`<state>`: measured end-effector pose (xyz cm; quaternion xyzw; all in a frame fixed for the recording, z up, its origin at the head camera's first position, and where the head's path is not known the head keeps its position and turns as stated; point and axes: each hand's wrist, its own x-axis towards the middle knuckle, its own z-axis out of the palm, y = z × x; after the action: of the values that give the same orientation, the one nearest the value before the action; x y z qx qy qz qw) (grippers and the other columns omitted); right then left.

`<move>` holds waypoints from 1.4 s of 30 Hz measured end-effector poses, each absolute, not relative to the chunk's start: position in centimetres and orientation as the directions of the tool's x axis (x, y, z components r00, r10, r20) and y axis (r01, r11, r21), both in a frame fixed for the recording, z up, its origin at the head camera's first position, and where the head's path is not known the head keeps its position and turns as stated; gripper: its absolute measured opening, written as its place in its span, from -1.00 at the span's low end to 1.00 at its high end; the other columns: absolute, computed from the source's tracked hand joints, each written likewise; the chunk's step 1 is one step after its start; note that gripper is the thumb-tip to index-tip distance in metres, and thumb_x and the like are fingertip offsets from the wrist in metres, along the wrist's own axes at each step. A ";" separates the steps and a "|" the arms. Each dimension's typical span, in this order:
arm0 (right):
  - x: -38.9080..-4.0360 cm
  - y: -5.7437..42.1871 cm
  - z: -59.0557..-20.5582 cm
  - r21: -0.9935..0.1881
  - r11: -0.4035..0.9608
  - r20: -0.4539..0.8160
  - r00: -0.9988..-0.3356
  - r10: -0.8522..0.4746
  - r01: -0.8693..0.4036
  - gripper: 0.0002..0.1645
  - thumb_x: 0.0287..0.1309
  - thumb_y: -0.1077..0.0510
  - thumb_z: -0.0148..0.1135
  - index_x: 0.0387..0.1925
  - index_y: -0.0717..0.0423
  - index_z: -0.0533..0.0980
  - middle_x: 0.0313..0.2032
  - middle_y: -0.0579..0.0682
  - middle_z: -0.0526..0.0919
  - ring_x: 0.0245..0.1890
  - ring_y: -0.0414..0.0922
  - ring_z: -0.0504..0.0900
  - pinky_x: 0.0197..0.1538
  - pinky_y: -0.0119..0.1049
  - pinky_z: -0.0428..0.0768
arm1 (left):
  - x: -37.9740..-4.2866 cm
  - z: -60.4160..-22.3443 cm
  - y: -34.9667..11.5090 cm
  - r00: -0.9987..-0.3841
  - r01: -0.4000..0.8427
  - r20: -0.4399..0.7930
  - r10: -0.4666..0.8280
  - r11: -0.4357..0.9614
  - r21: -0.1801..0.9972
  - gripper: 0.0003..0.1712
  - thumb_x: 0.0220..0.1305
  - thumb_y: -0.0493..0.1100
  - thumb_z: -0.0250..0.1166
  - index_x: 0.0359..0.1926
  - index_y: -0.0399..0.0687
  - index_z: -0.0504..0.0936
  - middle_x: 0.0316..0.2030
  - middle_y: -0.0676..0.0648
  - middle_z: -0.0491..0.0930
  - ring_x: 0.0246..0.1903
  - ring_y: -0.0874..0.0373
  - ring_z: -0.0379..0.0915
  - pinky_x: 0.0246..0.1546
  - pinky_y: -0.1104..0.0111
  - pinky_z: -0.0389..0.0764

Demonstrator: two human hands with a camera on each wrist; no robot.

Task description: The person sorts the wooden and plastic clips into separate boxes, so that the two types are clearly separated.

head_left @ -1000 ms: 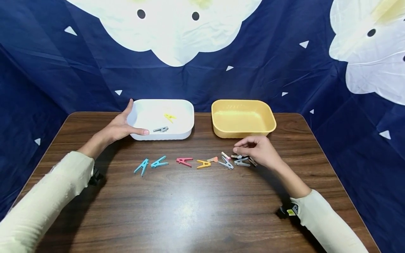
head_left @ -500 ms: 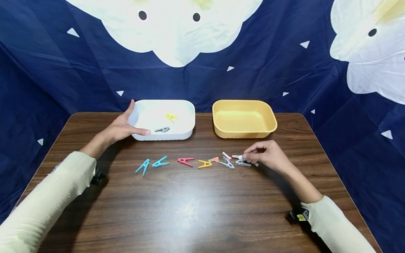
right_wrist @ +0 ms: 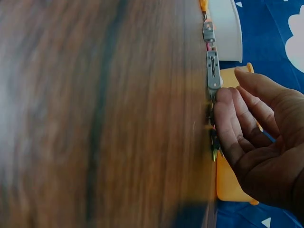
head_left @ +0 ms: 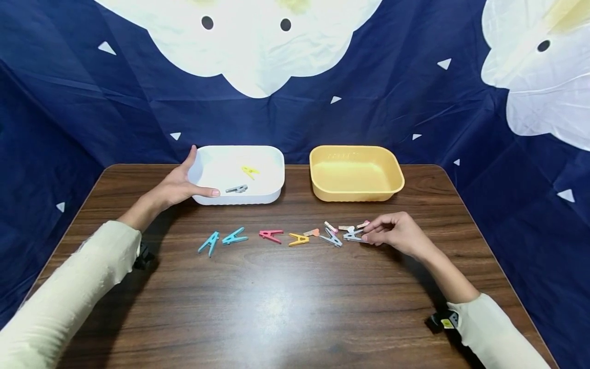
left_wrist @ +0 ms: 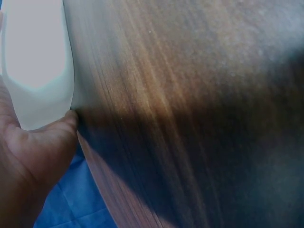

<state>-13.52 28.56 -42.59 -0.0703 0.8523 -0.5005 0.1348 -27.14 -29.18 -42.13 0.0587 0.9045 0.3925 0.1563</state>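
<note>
My left hand (head_left: 172, 187) rests spread against the left end of the white tub (head_left: 272, 199), thumb along its front wall. In the left wrist view the thumb lies at the tub's corner. Inside the tub lie a yellow clothespin (head_left: 250, 171) and a grey clothespin (head_left: 237, 189). My right hand (head_left: 400, 233) is at the right end of a row of clothespins, thumb and index finger parted. Its fingertips are right at a blue-grey clothespin (head_left: 352, 235) and a small wooden clothespin (head_left: 362, 224); the hand partly hides them. Nothing shows held in its fingers.
Left along the row lie another blue-grey clothespin (head_left: 331, 238), small wooden clothespins with decorations such as an orange heart (head_left: 315, 232), a dark yellow clothespin (head_left: 298, 239), a red clothespin (head_left: 271, 235) and two teal ones (head_left: 209, 243). A yellow tub (head_left: 357, 197) stands behind.
My right hand has moved right and slightly toward the table's front. The small wooden clothespin at the row's right end has come to lie farther back. My left hand stays at the white tub.
</note>
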 end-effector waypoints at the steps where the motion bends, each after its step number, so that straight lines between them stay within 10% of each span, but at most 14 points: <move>1: -13.5 28.6 -42.6 -0.866 0.501 -0.150 -0.955 -0.256 0.002 -0.73 0.18 0.24 0.72 -0.12 0.29 0.85 -0.27 0.11 0.90 -0.35 -0.31 0.76 -0.22 -0.41 0.76 | -27.1 -42.2 -29.2 -0.944 -0.016 -0.236 0.230 0.684 0.730 0.79 0.24 0.16 0.75 0.75 0.40 -0.70 0.81 0.11 -0.64 0.84 -0.19 -0.65 0.82 -0.30 -0.23; 42: -13.7 28.2 -42.6 -0.691 0.705 -0.119 -0.936 -0.330 -0.161 -0.94 0.23 0.12 0.72 -0.26 -0.12 0.93 -0.25 -0.15 0.94 -0.23 -0.33 0.66 -0.13 -0.43 0.58 | -27.5 -42.3 -29.2 -0.946 -0.026 -0.238 0.221 0.679 0.733 0.79 0.22 0.17 0.75 0.75 0.41 -0.70 0.80 0.14 -0.64 0.84 -0.14 -0.65 0.83 -0.25 -0.23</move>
<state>-13.75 28.17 -42.60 -0.1341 0.9158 -0.3598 0.1176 -27.45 -29.24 -42.26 0.0542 0.9030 0.3967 0.1558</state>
